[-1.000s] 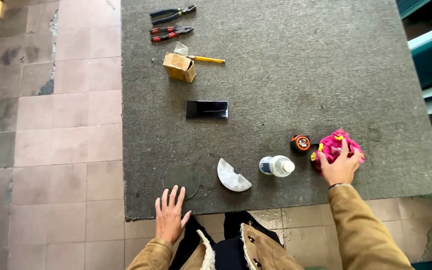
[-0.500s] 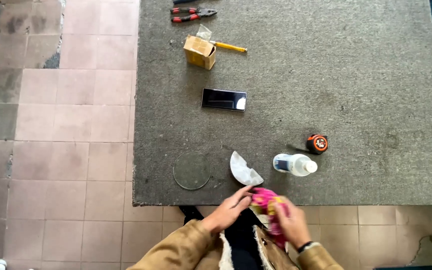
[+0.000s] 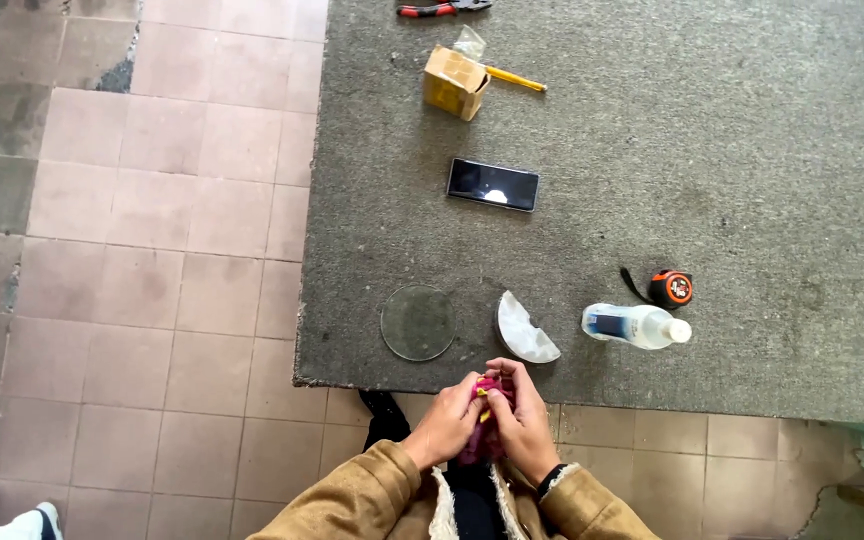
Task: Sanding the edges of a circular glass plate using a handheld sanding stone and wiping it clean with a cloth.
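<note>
A: What are the hands holding?

B: Both are closing around a pink cloth (image 3: 485,420). The left hand (image 3: 449,425) is gripping its left side, and the right hand (image 3: 522,420) is wrapping over its right side, fingers curled tight. The cloth is sitting bunched between them, just off the near edge of the grey mat (image 3: 752,150).

A: And what is lying nearest on the mat?

B: Just beyond the hands, a round glass disc (image 3: 418,322) is lying flat, with a white half-disc (image 3: 524,330) beside it. Right of that, a clear bottle (image 3: 637,325) is lying on its side, touching or nearly touching a tape measure (image 3: 670,288).

A: Farther back?

B: A phone (image 3: 493,184) is lying mid-mat; beyond it, a small cardboard box (image 3: 455,82), a yellow pencil (image 3: 515,78), and pliers (image 3: 442,8) at the far edge.
</note>
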